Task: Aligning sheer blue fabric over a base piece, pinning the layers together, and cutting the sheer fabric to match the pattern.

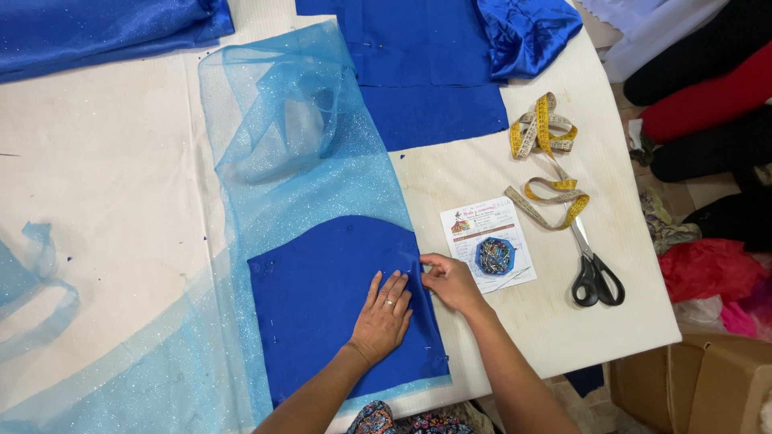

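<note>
Pinning: two hands point(414, 297), one blue panel point(322, 297), one scissors point(595, 273).

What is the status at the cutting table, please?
Left hand flat on dark blue fabric piece. Right hand pinching its right edge. Pin dish beside it, clear.

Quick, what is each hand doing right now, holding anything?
Left hand: open, pressed flat on the dark blue fabric piece.
Right hand: fingers pinched on that fabric's right edge; whether a pin is held cannot be told.
</note>
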